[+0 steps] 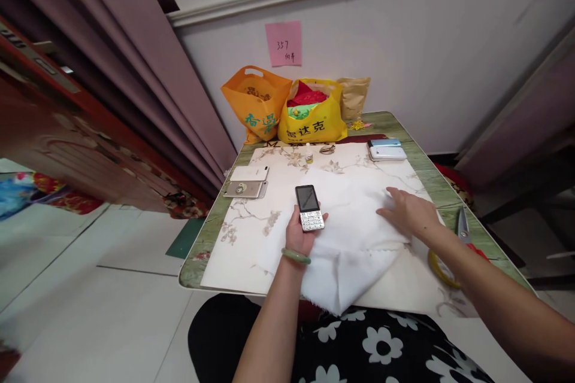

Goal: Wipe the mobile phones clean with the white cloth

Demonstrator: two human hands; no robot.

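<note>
Keypad phone clasped in the left hand, over the white cloth.
The right hand is laid open and flat on the cloth; since the grip is taken only at its lower end, the phone could be tipped out and dropped.

On the green marbled table, a white fabric sheet lies near the middle. The left hand holds a small keypad phone over the sheet's left part, and the right hand rests flat on its right part. Two silver smartphones lie to the left, steel scissors to the right, and an orange carrier bag and a yellow carrier bag stand at the far edge.
</note>
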